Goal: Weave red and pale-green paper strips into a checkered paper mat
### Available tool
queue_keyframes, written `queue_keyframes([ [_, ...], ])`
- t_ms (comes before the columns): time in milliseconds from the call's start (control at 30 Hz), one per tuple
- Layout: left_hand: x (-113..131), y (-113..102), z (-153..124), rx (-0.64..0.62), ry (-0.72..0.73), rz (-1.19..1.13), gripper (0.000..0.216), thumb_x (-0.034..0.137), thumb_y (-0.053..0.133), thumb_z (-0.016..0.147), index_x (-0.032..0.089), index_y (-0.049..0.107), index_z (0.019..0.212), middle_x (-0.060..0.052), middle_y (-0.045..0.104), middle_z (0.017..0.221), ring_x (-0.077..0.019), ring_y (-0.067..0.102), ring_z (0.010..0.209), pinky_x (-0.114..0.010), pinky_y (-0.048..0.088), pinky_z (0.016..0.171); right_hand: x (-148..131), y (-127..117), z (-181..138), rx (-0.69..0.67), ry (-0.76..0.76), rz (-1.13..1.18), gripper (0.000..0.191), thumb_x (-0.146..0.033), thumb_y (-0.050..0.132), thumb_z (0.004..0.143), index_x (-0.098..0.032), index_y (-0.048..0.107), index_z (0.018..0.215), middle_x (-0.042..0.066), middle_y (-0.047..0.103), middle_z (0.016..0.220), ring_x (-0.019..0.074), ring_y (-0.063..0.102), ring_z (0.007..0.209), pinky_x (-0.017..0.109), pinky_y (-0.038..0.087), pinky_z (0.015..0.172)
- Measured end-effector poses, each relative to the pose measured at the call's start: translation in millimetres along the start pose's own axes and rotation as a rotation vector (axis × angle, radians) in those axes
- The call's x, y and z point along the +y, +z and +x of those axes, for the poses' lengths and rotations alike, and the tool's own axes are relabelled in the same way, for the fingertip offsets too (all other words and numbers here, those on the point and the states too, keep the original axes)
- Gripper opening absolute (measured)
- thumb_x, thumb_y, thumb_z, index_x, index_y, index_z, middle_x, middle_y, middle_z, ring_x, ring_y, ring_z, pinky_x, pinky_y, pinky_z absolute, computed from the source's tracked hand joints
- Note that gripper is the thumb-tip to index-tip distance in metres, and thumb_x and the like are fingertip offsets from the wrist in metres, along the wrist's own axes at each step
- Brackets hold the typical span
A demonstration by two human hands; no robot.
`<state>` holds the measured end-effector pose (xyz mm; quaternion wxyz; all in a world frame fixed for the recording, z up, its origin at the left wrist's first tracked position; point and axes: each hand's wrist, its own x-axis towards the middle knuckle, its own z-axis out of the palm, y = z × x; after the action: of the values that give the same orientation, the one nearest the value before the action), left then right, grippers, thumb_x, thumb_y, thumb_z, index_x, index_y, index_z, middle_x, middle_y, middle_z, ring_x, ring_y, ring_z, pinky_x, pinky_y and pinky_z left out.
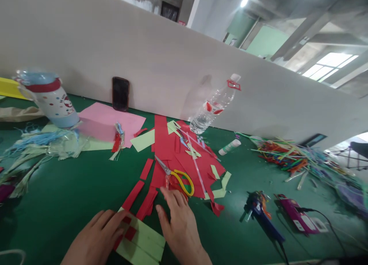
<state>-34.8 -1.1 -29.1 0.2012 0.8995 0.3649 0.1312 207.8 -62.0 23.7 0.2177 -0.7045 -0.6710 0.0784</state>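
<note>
A light green sheet of paper [146,240] with long slits lies at the front edge of my view, red pieces showing through it like a weave. My left hand [96,236] rests on its left side, thumb and forefinger closed on the paper and hiding part of it. Just right of the sheet is my right hand [182,226], thumb and fingers apart, holding nothing. Its fingertips are close to the yellow-handled scissors [179,179], which lie on red paper [161,142]. Several cut red strips [133,195] lie between the hands and the scissors.
A clear bottle [214,106] leans at the wall, near a glue stick [229,146]. A phone [120,93] stands behind pink paper [97,123]. At left is a cup [54,100]. At right are a corded glue gun [264,217], a magenta box [297,215] and colourful sticks [287,157].
</note>
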Motion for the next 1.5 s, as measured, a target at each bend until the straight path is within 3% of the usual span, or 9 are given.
queue_keyframes([
  [133,-1.2,-4.5,-2.0,0.001,-0.004,-0.073,0.025,0.035,0.048,0.094,0.035,0.072,0.102,0.001,0.074,0.1,-0.0157,0.067,0.082,-0.025,0.055,0.08,-11.4,0.7,3.7,-0.093,-0.163,0.08,0.026,-0.02,0.048,0.093,-0.025,0.064,0.114,0.008,0.061,0.106,0.0229,0.056,0.096,0.036,0.05,0.086],
  [267,-2.5,-3.9,-3.2,0.029,-0.005,-0.071,0.026,0.037,0.047,0.095,0.035,0.071,0.106,0.001,0.075,0.1,-0.0157,0.069,0.084,-0.023,0.056,0.078,-14.5,10.4,4.1,-0.169,-0.201,0.031,0.027,-0.024,0.051,0.092,-0.029,0.062,0.116,0.006,0.059,0.121,0.0283,0.048,0.111,0.045,0.044,0.093],
  [433,-2.3,-1.0,-4.1,0.045,-0.001,0.012,0.03,0.027,0.047,0.092,0.033,0.069,0.111,0.001,0.076,0.106,-0.0177,0.071,0.09,-0.026,0.056,0.082,-5.9,15.6,1.6,-0.258,-0.223,-0.016,0.031,-0.028,0.053,0.091,-0.031,0.059,0.121,0.004,0.051,0.14,0.0334,0.036,0.129,0.053,0.036,0.099],
  [633,1.2,-0.6,-2.6,0.142,0.079,0.118,0.033,0.024,0.046,0.092,0.03,0.067,0.116,0.001,0.076,0.104,-0.0185,0.072,0.083,-0.028,0.057,0.076,-4.9,11.0,1.7,-0.227,-0.254,0.013,0.027,-0.03,0.047,0.096,-0.032,0.06,0.12,0.003,0.057,0.135,0.0308,0.041,0.126,0.052,0.037,0.099],
  [1000,1.5,-1.2,-4.2,0.065,-0.005,0.069,0.031,0.026,0.045,0.093,0.029,0.068,0.115,-0.001,0.075,0.11,-0.0179,0.07,0.091,-0.028,0.055,0.084,1.4,12.2,8.4,-0.125,-0.32,0.036,0.016,-0.03,0.055,0.096,-0.031,0.063,0.11,0.002,0.062,0.125,0.0279,0.044,0.122,0.046,0.038,0.094],
  [1167,3.7,-2.2,-2.7,0.094,0.011,0.107,0.034,0.022,0.043,0.093,0.027,0.067,0.117,-0.001,0.076,0.104,-0.0183,0.071,0.089,-0.028,0.057,0.079,3.0,14.5,22.8,-0.162,-0.262,0.034,0.014,-0.034,0.07,0.089,-0.027,0.063,0.099,0.0,0.065,0.113,0.0243,0.05,0.112,0.043,0.038,0.093],
  [1333,4.1,-4.1,-1.6,0.089,0.063,0.153,0.035,0.017,0.043,0.092,0.027,0.068,0.115,0.0,0.075,0.107,-0.018,0.071,0.089,-0.028,0.056,0.08,0.2,12.8,26.0,-0.177,-0.207,0.039,0.017,-0.032,0.073,0.086,-0.026,0.063,0.097,0.0,0.064,0.111,0.0229,0.05,0.11,0.041,0.037,0.097],
  [1500,4.3,-1.1,-2.8,-0.017,0.038,0.159,0.041,0.014,0.042,0.09,0.029,0.068,0.118,0.0,0.074,0.109,-0.0192,0.07,0.091,-0.031,0.056,0.082,-0.6,13.1,23.8,-0.169,-0.203,0.043,0.016,-0.031,0.073,0.086,-0.026,0.062,0.098,0.0,0.064,0.112,0.0239,0.05,0.11,0.042,0.038,0.095],
])
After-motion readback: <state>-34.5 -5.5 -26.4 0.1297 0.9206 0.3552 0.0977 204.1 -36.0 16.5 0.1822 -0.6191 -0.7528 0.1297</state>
